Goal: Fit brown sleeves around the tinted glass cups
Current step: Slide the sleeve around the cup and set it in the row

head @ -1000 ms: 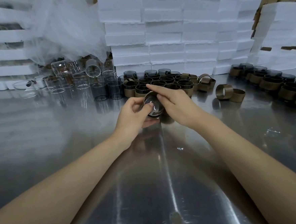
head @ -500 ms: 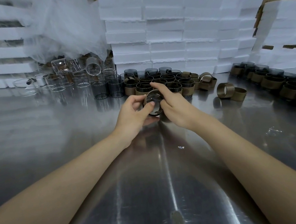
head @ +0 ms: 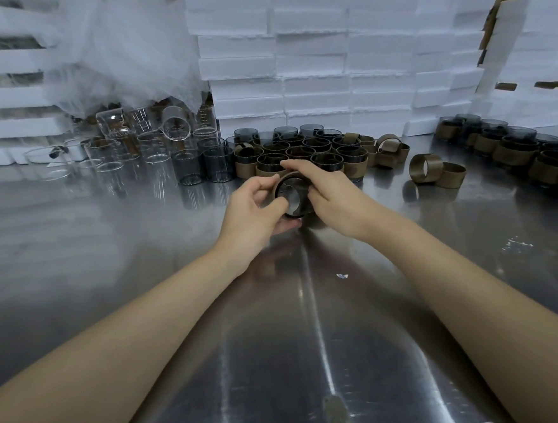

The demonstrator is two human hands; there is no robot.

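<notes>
1. Head view: the left hand (head: 251,213) pinches the cup (head: 291,201) by its rim, thumb in front and fingers behind. The cup is held on its side above the table (head: 280,343), one round end facing the camera.
2. The right hand (head: 333,201) wraps the sleeve (head: 291,176), forefinger laid over the top. The sleeve looks partly on the cup; how far on is hidden by the fingers.
3. Risk: the glass is smooth and held only by a pinch. A hard push from the right hand could slide it out of the left, and it would drop onto the steel.
4. Risk: a sleeve pushed on askew could jam or crease at the rim. An even push along the cup's axis should avoid that.
5. Risk: the sleeved cups (head: 300,153) stand close together, just behind the knuckles. A jerk forward could knock them over.
6. The held cup looks empty, as do the sleeved ones.
7. Left of those, the bare cups (head: 201,165) and clear glasses (head: 118,150) also look empty.
8. Spare sleeves (head: 426,168) lie to the right, with more finished cups (head: 514,152) beyond.
9. Foam boxes (head: 310,60) are stacked behind; I cannot tell what they hold.
</notes>
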